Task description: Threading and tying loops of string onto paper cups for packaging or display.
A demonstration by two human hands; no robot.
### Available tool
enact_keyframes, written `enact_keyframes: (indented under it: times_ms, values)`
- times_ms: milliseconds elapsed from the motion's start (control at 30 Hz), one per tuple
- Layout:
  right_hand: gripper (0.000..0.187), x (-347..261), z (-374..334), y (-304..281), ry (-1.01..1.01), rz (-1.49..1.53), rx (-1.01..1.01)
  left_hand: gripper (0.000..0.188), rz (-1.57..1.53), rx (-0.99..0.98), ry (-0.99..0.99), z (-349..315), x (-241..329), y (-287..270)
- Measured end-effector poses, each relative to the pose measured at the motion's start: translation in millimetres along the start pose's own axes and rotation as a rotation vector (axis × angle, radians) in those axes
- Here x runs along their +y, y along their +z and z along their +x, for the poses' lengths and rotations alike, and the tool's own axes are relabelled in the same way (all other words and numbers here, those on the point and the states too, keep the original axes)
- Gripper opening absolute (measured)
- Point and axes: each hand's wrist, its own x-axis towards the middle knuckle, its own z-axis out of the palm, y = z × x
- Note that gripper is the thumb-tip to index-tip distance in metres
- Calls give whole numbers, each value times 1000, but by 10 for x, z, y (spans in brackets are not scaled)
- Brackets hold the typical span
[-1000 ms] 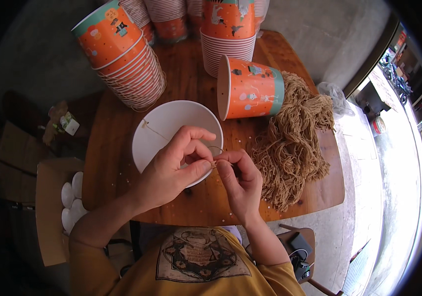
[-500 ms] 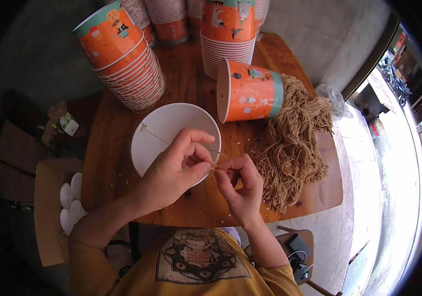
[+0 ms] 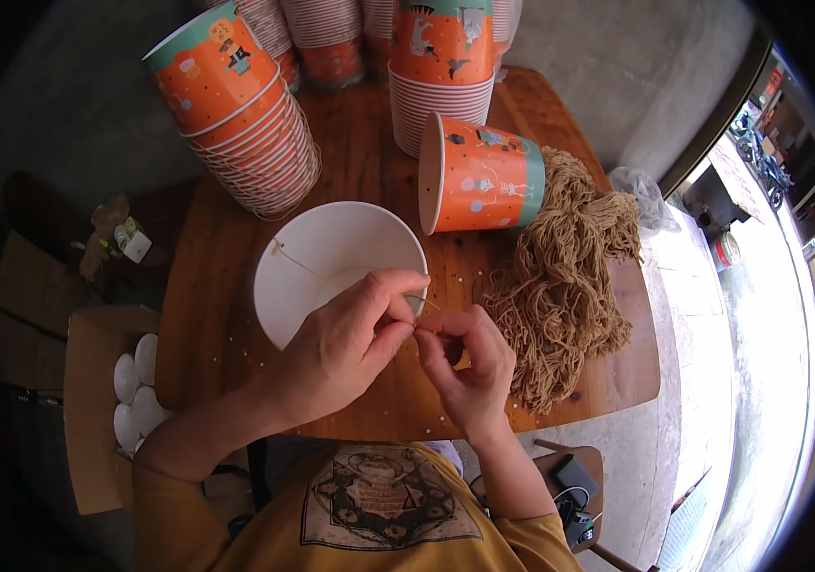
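Note:
A white-lined paper bucket (image 3: 317, 238) stands with its mouth up in front of me. Tan string (image 3: 298, 260) passes through its left wall, crosses the inside and comes out near the right rim. There my left hand (image 3: 345, 348) pinches the string between thumb and index finger. Close against it, my right hand (image 3: 469, 367) also pinches the string; the fingertips of both hands meet. Whether a knot lies between them is too small to tell. A heap of cut tan strings (image 3: 569, 286) lies right of my right hand.
An orange printed bucket (image 3: 484, 181) lies on its side by the string heap. Stacked buckets (image 3: 255, 143) with string handles lean at the left; another stack (image 3: 441, 105) stands behind. A cardboard box (image 3: 92, 410) with white round pieces sits left of the wooden table (image 3: 207, 315).
My left hand's fingers have drawn in closer to my right hand's fingertips, and the right hand has shifted slightly down. The bucket and string heap stay in place.

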Motion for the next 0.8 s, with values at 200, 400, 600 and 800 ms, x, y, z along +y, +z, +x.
enact_keyframes:
  times_ms: [200,400,600,800]
  values:
    - [13,89,-90,74,103,220,12,44,-207,-60,-126,44,-18,-25]
    - [14,74,-92,43,123,243,-2,41,-270,-45,-170,53,24,-31]
    - [12,57,-48,28,-53,-88,29,43,-187,-67,-137,41,23,-27]
    - [7,-8,-28,33,218,171,19,43,-209,-79,-119,49,-10,-12]
